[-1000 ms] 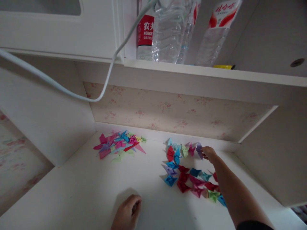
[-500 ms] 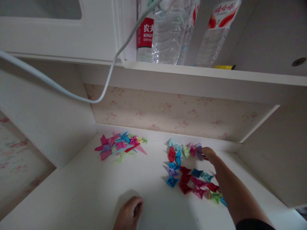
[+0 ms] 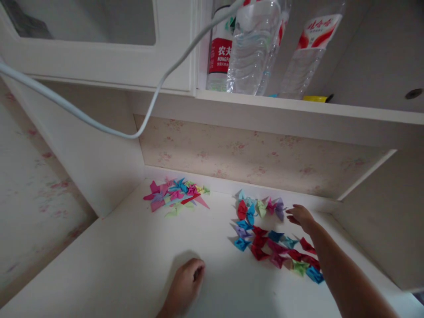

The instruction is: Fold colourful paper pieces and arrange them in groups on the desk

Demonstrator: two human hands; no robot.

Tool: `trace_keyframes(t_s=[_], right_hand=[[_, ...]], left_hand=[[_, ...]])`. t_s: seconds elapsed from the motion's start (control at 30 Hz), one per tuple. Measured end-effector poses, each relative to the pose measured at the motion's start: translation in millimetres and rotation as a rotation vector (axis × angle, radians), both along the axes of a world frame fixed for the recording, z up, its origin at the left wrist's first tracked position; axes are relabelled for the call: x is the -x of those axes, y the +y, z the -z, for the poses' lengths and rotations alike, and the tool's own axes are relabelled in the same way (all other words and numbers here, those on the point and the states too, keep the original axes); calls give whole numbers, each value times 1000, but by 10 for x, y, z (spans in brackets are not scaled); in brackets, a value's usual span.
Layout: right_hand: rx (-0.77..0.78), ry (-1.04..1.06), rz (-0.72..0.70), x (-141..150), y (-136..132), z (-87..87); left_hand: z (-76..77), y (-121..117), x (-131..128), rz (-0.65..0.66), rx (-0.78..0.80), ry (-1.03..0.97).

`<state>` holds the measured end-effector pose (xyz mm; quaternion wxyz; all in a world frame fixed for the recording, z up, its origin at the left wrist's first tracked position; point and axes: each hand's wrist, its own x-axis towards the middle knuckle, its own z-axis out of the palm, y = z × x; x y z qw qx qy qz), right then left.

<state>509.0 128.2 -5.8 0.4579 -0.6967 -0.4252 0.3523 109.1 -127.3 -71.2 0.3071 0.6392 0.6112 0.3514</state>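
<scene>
1. We took the purple paper figure (image 3: 280,209) to be very light, thin and crisp along its folds, yet soft enough to crush; dry paper, we judged, would not be slippery.
2. The best hold, we thought, was a gentle two-finger pinch on a thick, layered fold near its middle, since pressure on a thin wing could have bent it (a stray breath might have shifted it, too).
3. It lay at the right end of the far row on the white tabletop (image 3: 139,265), close beside the pink paper figure (image 3: 270,206); we could not tell whether those two touched.
4. The right hand (image 3: 301,216) hung just to the right of the purple piece, its fingers loosely bent and a little spread, and we saw nothing pinched between them. Whether a fingertip grazed the paper's edge, we could not tell.
5. The left hand (image 3: 186,280) rested at the near side, curled into a loose fist, well apart from the purple piece; we saw nothing in it.
6. Nearer than the purple piece we saw a cluster of folded figures (image 3: 259,241), with the right forearm beside its right end; a paper heap (image 3: 157,206) lay far left.
</scene>
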Motion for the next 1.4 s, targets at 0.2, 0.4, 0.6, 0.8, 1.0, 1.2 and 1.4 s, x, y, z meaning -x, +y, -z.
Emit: trace_keyframes(t_s=[0.2, 0.4, 0.6, 0.8, 1.0, 1.2, 1.4], right_hand=[[-36, 276, -56, 364, -541, -158], [39, 280, -456, 1122, -1520, 46], [47, 71, -644, 1872, -2369, 653], [-153, -369, -588, 2028, -2660, 800], [-175, -431, -612, 2006, -2616, 787], [-135, -521, -583, 2081, -2609, 746], [-149, -547, -591, 2117, -2607, 686]], left_hand=[[20, -50, 2, -5, -42, -20], [37, -85, -28, -29, -45, -74], [-52, 101, 188, -82, 138, -189], [-280, 710, 902, -233, 74, 377], [-403, 1289, 1380, -350, 161, 588], [-420, 1685, 1473, -425, 245, 666], [-382, 1796, 1442, -480, 244, 606]])
